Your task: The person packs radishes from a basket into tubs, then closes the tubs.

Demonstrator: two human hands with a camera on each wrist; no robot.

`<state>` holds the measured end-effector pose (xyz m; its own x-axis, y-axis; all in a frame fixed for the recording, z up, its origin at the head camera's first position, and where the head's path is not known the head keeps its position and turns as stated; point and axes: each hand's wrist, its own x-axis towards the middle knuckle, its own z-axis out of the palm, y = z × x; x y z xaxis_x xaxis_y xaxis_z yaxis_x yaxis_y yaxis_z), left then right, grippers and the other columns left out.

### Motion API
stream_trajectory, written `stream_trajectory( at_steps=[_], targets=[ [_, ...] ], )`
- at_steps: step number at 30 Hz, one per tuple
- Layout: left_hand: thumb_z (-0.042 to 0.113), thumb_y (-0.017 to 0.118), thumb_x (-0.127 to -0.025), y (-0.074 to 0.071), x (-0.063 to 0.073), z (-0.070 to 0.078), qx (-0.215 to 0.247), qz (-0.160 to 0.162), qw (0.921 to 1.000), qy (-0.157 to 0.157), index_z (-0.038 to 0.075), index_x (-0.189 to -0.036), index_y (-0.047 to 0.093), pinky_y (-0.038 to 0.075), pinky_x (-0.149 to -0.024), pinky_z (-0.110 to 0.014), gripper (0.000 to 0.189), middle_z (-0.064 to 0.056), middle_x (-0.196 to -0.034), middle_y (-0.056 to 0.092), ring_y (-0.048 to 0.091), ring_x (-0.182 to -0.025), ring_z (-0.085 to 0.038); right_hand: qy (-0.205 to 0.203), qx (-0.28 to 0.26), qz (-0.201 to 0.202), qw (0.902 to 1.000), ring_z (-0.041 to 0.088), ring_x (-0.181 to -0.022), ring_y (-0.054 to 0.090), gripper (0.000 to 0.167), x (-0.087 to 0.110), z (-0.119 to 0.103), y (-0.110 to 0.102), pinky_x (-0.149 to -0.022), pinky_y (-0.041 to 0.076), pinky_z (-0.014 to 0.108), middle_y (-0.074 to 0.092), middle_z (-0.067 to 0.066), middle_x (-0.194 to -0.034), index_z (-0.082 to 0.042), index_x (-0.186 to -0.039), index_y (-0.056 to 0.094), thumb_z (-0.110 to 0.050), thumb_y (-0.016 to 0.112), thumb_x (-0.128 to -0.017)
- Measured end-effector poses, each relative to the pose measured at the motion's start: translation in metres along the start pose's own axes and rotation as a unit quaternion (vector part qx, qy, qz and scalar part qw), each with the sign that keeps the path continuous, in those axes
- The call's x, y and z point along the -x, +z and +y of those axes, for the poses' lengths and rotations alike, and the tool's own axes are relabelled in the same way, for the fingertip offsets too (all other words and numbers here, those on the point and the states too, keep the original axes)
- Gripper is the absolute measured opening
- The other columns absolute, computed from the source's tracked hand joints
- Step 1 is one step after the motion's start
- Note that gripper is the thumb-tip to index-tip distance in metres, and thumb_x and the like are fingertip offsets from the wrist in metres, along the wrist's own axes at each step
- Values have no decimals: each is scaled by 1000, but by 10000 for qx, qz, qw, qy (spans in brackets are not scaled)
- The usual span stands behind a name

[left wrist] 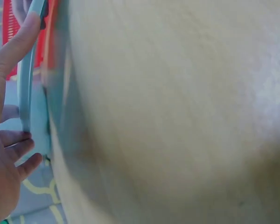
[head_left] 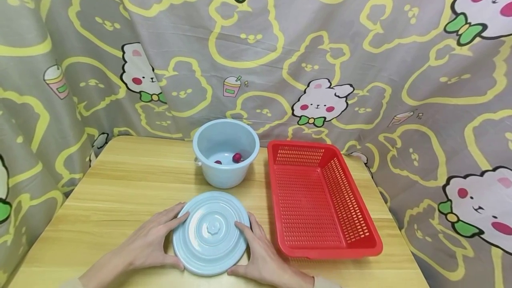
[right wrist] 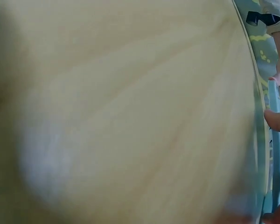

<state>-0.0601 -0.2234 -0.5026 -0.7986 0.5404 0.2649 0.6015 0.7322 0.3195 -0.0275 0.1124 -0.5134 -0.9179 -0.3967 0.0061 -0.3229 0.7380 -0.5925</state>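
Note:
A round light-blue lid (head_left: 210, 252) with a small raised knob is held level between both hands in the head view. My left hand (head_left: 148, 241) grips its left edge, fingers and thumb spread along the rim. On the opposite edge, my right hand (head_left: 264, 254) grips the rim in the same way. Seen edge-on in the left wrist view, the lid (left wrist: 25, 91) is raised off the tabletop. Just beyond it stands a light-blue bucket (head_left: 225, 176), its top uncovered. Small dark-red round things (head_left: 237, 157) lie at the bottom; their kind is unclear.
To the right of the bucket, a red slotted plastic basket (head_left: 326, 252) sits on the wood-grain table (head_left: 132, 163). A grey curtain (head_left: 180, 30) with cartoon rabbits hangs behind and around the table.

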Motion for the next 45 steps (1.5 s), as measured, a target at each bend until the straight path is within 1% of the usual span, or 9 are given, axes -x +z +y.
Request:
stream_trajectory(
  at_steps=[7,11,14,16,23,29,33,38,45],
  targets=[
    [91,76,-55,-16,4,9,-174,251,9994,138,5,-147,61,49,-107,-62,126,-23,-160,50,58,-137,-47,-296,237,110,9992,43,-156,36,110,5,-9,-6,-117,47,63,24,23,-173,-25,-160,41,-57,95,-69],
    [89,79,-55,-24,6,12,-237,444,9985,206,9,-150,60,27,-128,-29,125,-14,-166,46,59,-136,-43,-395,358,180,9984,42,-156,36,111,5,-13,-10,-117,47,62,24,20,-173,-24,-160,41,-59,95,-69],
    [87,81,-55,-30,7,13,-247,558,9977,282,9,-151,59,-1,-123,-5,125,-8,-171,40,60,-135,-43,-484,433,267,9975,41,-156,36,113,5,-17,-14,-117,47,61,23,18,-174,-24,-161,40,-61,94,-69],
    [87,82,-55,-35,7,14,-257,599,9974,295,10,-151,58,-5,-121,-1,125,-4,-173,37,60,-134,-42,-569,486,353,9966,40,-156,37,113,5,-20,-17,-116,48,61,23,18,-174,-24,-161,39,-61,94,-69],
    [88,80,-57,-50,7,15,-241,686,9971,227,12,-154,56,1,-120,1,125,0,-174,35,58,-136,-37,-783,487,534,9943,37,-155,39,115,2,-32,-27,-116,50,58,24,15,-174,-22,-161,39,-59,95,-68],
    [84,84,-55,-57,9,16,-169,708,9973,75,16,-156,53,13,-118,-1,126,5,-175,32,36,-154,-5,-769,431,463,9950,36,-157,37,114,-1,-41,-35,-117,49,57,22,15,-175,-21,-161,40,-56,96,-69],
    [81,87,-53,-63,8,17,-114,796,9967,146,16,-157,52,6,-117,2,127,3,-175,33,20,-154,7,-758,511,464,9947,37,-158,36,113,-2,-46,-42,-116,50,57,23,17,-175,-21,-161,41,-56,97,-68],
    [76,90,-53,-71,3,19,13,902,9955,284,15,-157,52,8,-116,3,127,-1,-174,35,12,-153,14,-672,579,425,9951,37,-158,37,115,-3,-53,-54,-112,52,61,21,17,-176,-24,-162,39,-56,96,-68],
    [73,91,-57,-81,-10,21,164,1068,9925,574,15,-158,50,12,-117,1,124,-4,-174,35,16,-155,12,-897,611,627,9921,40,-157,37,114,-7,-57,-72,-111,52,63,22,20,-175,-18,-161,42,-51,99,-67]
  ],
)
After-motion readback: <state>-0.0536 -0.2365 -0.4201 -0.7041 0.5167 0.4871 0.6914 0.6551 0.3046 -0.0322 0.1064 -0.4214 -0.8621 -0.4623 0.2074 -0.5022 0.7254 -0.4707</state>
